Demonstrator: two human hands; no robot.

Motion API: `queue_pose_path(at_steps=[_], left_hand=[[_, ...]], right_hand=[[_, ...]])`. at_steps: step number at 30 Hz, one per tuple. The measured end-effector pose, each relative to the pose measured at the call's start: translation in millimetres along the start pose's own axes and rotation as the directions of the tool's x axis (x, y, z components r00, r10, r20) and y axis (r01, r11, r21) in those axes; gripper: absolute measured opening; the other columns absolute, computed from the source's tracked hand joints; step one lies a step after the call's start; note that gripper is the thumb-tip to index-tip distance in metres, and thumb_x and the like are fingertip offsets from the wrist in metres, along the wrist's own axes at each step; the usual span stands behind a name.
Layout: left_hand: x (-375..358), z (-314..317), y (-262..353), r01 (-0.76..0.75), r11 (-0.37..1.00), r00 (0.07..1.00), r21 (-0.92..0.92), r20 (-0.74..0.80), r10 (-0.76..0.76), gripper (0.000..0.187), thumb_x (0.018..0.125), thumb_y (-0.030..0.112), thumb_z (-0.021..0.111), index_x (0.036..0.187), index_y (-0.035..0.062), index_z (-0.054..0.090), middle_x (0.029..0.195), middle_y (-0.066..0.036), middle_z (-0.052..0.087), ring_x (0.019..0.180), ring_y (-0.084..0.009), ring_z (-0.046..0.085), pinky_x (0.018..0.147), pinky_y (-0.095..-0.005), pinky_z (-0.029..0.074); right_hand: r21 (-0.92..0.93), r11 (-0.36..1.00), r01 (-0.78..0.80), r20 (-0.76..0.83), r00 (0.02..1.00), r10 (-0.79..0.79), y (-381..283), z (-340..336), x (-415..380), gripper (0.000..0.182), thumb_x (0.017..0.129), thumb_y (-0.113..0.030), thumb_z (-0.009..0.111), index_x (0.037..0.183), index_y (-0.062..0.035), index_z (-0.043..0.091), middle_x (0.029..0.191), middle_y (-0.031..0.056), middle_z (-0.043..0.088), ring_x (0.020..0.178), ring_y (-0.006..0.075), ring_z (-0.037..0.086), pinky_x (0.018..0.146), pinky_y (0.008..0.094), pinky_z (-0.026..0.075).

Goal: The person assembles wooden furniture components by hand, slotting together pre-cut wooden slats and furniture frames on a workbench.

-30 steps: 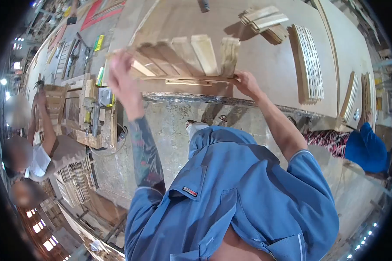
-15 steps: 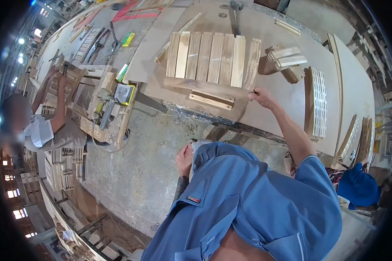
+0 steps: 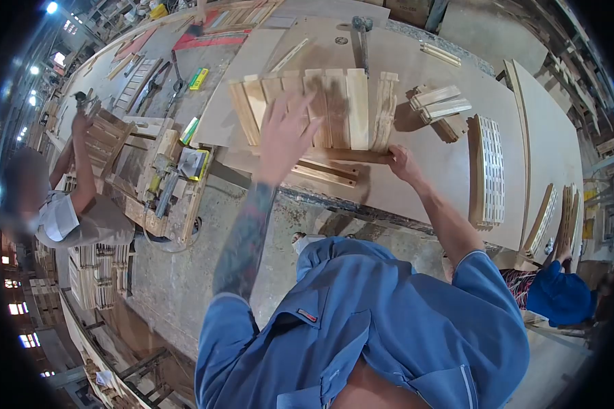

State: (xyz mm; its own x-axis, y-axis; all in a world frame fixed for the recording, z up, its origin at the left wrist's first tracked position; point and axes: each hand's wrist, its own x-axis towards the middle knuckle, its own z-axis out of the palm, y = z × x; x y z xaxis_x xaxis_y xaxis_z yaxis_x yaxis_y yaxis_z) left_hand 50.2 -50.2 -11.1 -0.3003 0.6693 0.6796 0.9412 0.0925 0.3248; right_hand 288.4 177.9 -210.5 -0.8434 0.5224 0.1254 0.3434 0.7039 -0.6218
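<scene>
A panel of wooden slats (image 3: 351,109) lies on the plywood worktable (image 3: 430,170), its slats joined by a cross batten along the near edge. My right hand (image 3: 402,163) grips that near edge at the panel's right corner. Raised in front of the panel's left half is my left hand (image 3: 286,133), fingers spread, holding nothing. A loose thin strip (image 3: 324,174) lies just in front of the panel.
A hammer (image 3: 361,31) lies behind the panel. Short slat offcuts (image 3: 440,102) and finished slatted panels (image 3: 490,170) lie to the right. A person at the left (image 3: 68,204) works at a cluttered bench (image 3: 164,177). Another person in blue (image 3: 556,290) stands at the right.
My left hand has come up from beside my body and is spread over the panel's left half. The panel has tilted slightly. My right hand keeps its grip on the near right corner.
</scene>
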Motion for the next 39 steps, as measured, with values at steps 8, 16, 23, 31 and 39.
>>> queue_pose_path(at_steps=[8,16,23,31,39], left_hand=[[77.8,90.3,8.7,0.057,0.977,0.829,-0.204,0.556,0.068,0.035,0.084,0.043,0.072,0.098,0.0119,0.072,0.074,-0.01,0.067,0.074,-0.0311,0.065,0.07,-0.0411,0.05],[75.5,109.2,24.6,-0.068,0.966,0.805,-0.25,0.558,0.201,0.034,0.088,0.047,0.067,0.092,0.0134,0.07,0.075,-0.009,0.066,0.071,-0.0312,0.063,0.064,-0.0406,0.047],[88.2,100.3,31.0,0.004,0.987,0.706,-0.158,0.7,0.109,0.04,0.085,0.049,0.071,0.102,0.013,0.071,0.08,-0.009,0.07,0.075,-0.0247,0.067,0.069,-0.0392,0.05],[80.1,5.7,-67.8,-0.057,0.993,0.712,0.107,0.702,-0.035,0.058,0.078,0.043,0.078,0.123,0.0097,0.065,0.107,-0.013,0.072,0.096,-0.0278,0.07,0.086,-0.0352,0.053],[17.5,-46.6,-99.1,0.072,0.985,0.806,0.159,0.572,-0.151,0.019,0.082,0.017,0.072,0.098,0.0072,0.074,0.095,-0.01,0.073,0.091,-0.0292,0.07,0.077,-0.0357,0.053]], right_hand=[[-0.162,0.986,-0.044,-0.037,0.999,0.039,34.0,19.9,4.8,0.016,0.081,-0.012,0.069,0.095,-0.0057,0.066,0.088,0.0181,0.068,0.091,0.039,0.061,0.08,0.0486,0.05],[0.209,0.949,-0.235,0.035,0.972,0.233,9.7,-66.1,-17.6,0.083,0.076,-0.016,0.083,0.148,-0.0162,0.042,0.134,0.0117,0.058,0.12,0.0235,0.055,0.095,0.0403,0.048],[0.427,0.904,-0.02,-0.091,0.994,0.065,-69.1,-145.4,24.6,0.07,0.084,-0.019,0.079,0.144,-0.0097,0.046,0.12,0.0051,0.063,0.107,0.0167,0.058,0.091,0.0332,0.05],[-0.061,0.993,0.1,0.038,0.994,-0.098,-93.8,-145.7,38.3,0.045,0.085,-0.032,0.074,0.116,-0.0015,0.066,0.111,0.0151,0.069,0.097,0.0248,0.066,0.086,0.035,0.05],[-0.122,0.985,0.123,0.098,0.989,-0.111,-122.6,-103.6,48.1,0.033,0.084,-0.034,0.07,0.106,-0.0097,0.072,0.097,0.0151,0.071,0.096,0.0359,0.065,0.081,0.0428,0.052]])
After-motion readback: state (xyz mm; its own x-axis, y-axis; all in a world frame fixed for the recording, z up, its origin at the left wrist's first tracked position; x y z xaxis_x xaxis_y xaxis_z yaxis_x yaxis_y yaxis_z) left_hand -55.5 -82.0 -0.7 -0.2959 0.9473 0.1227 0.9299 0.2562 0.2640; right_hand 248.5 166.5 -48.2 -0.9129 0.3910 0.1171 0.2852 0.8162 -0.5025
